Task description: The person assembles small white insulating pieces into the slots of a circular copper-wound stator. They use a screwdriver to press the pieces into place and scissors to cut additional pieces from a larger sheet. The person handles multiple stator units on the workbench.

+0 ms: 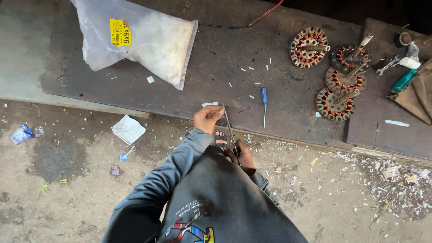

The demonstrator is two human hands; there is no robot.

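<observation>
My left hand [208, 118] pinches a small white strip [219, 110] at the front edge of the dark workbench [198, 81]. My right hand [244, 157] grips the handles of a pair of scissors [230, 130], whose blades point up toward the strip. My sandalled foot [220, 139] shows just below the hands. A grey sleeve covers my left arm.
A clear plastic bag of white pieces [148, 38] with a yellow label lies at the bench's back left. A blue screwdriver [264, 103] lies right of my hands. Several copper-wound stators [335, 72] sit at the right, with a spanner [388, 65] beyond. White cuttings [396, 180] litter the floor.
</observation>
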